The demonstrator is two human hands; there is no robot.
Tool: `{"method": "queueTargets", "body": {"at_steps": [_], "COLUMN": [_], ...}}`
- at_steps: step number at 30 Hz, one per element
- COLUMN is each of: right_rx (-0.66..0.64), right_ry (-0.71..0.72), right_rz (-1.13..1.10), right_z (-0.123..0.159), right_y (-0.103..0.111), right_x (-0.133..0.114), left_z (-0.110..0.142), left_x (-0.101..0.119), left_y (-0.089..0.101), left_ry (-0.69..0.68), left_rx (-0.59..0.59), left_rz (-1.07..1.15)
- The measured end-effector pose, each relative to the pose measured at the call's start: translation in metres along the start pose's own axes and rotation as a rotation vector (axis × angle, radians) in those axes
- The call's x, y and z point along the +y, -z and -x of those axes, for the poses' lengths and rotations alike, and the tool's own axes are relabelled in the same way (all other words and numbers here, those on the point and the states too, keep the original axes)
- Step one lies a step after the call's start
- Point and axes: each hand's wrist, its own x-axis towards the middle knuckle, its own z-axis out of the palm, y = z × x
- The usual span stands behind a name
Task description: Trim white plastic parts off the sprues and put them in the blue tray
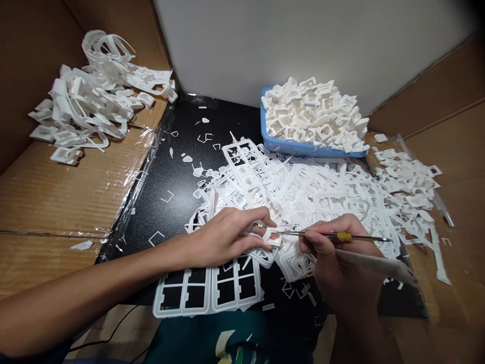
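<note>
A small white plastic part (274, 238) is held just above the near middle of the heap on the black worktop (155, 184). The left hand (223, 235) reaches in from the left and pinches this part between thumb and fingers. From the right, the right hand (337, 250) is closed around a slender metal tool (366, 238) with a yellow band (344, 236) on its shaft. The tool's thin end points left and meets the part's right side; whether it touches cannot be told. A flat, pale strip (379, 265) also sticks out to the right from the same grip.

Under and beyond the hands spreads a tangled heap of white frames (303, 187). Two grid-shaped frames (208, 288) lie at the near edge, left of the middle. Small white scraps (187, 158) are scattered over the left side of the worktop.

Farther back, right of the middle, a blue container (303, 148) is piled above its rim with white parts. To its right and nearer, a smaller pile of white pieces (409, 177) rests on cardboard (460, 202). At the far left, another pile of white parts and curved strips (79, 101) sits on brown cardboard (64, 197). A pale wall (227, 45) stands behind.
</note>
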Motion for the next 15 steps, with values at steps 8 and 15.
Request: {"method": "queueTargets", "body": {"at_steps": [8,15], "right_rx": [-0.067,-0.141], "right_ry": [0.012,-0.043], "right_rz": [-0.247,-0.18], "right_z": [0.0,0.004], "right_y": [0.005,0.005], "right_x": [-0.01,-0.016], "left_z": [0.002,0.002], "left_x": [0.005,0.006], "left_y": [-0.002,-0.008], "left_ry": [0.002,-0.046], "left_rx": [-0.018,0.03], "left_rz": [0.033,0.037]}}
